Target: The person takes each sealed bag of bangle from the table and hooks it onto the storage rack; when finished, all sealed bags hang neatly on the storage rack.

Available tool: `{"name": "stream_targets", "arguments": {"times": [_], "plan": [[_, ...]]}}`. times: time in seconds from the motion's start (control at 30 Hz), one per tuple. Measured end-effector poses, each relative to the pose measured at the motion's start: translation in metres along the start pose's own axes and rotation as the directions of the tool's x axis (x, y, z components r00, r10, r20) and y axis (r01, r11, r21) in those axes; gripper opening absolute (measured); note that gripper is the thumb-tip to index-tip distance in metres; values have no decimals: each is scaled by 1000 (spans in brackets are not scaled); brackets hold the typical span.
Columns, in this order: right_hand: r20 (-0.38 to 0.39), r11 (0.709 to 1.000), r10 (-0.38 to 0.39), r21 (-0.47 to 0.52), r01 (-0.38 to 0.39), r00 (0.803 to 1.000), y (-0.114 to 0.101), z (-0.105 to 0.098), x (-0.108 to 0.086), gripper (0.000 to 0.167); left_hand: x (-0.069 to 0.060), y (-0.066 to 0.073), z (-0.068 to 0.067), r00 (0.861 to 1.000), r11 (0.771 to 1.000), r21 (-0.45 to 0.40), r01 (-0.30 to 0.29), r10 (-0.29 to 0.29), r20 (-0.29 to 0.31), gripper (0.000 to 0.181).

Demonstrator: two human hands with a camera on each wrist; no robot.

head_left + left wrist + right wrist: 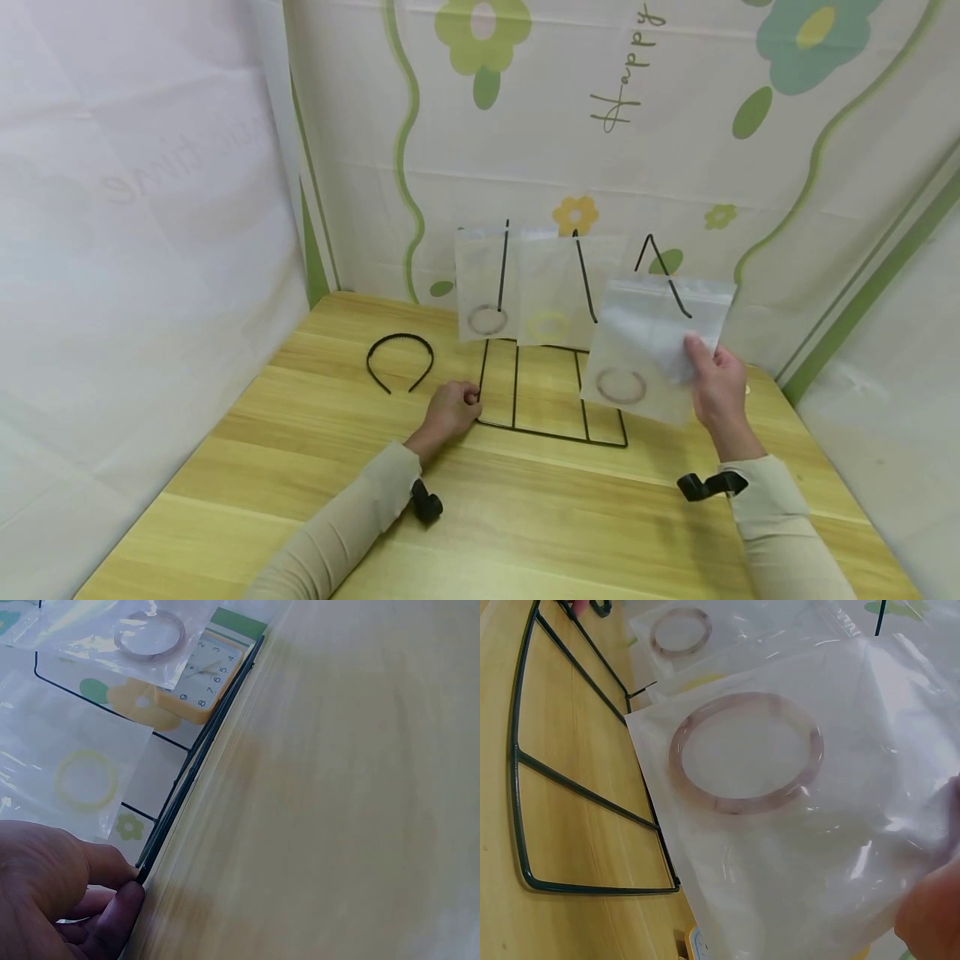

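My right hand (720,392) pinches the right edge of a clear zip bag (660,342) with a pinkish bangle (676,754) inside. This bag is at the right hook (678,298) of a black wire rack (551,435); whether the hook passes through it I cannot tell. My left hand (450,408) pinches the rack's front left corner between thumb and fingers. On the left hook hangs a bag (480,267) with a brownish bangle, and on the middle hook a bag (547,275) with a yellow bangle (61,780).
A black toothed headband (401,337) lies on the wooden table (300,467), left of the rack. A yellow-framed clock (201,712) stands behind the rack's right side, mostly hidden in the head view. Flower-printed cloth (345,125) encloses the back and sides.
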State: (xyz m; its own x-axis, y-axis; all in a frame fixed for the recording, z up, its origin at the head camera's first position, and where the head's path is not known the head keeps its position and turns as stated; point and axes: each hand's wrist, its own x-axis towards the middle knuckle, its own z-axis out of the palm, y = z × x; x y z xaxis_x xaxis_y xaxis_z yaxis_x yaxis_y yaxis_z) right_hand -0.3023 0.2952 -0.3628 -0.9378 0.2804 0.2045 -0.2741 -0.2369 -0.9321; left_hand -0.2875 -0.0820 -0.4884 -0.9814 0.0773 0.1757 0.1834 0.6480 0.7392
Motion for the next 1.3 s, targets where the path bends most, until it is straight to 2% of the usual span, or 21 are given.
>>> {"name": "stream_targets", "arguments": {"times": [0.23,0.53,0.77,0.97,1.3], "plan": [[-48,998,14,-66,-17,999,0,2,12,5,1,-1,1,1000,1000,2,-7,7,-7,28],[-68,997,42,-66,-46,997,1,3,25,7,2,-2,1,1000,1000,15,-8,9,-13,27],[-124,987,25,-154,-44,992,3,5,37,11,2,-2,1,1000,1000,7,2,-2,-4,28],[-122,974,33,-218,-59,992,0,8,44,10,2,-2,1,1000,1000,15,0,0,-9,28],[-153,972,72,-211,-104,986,4,10,61,9,1,-2,3,1000,1000,13,9,-9,-8,27]]}}
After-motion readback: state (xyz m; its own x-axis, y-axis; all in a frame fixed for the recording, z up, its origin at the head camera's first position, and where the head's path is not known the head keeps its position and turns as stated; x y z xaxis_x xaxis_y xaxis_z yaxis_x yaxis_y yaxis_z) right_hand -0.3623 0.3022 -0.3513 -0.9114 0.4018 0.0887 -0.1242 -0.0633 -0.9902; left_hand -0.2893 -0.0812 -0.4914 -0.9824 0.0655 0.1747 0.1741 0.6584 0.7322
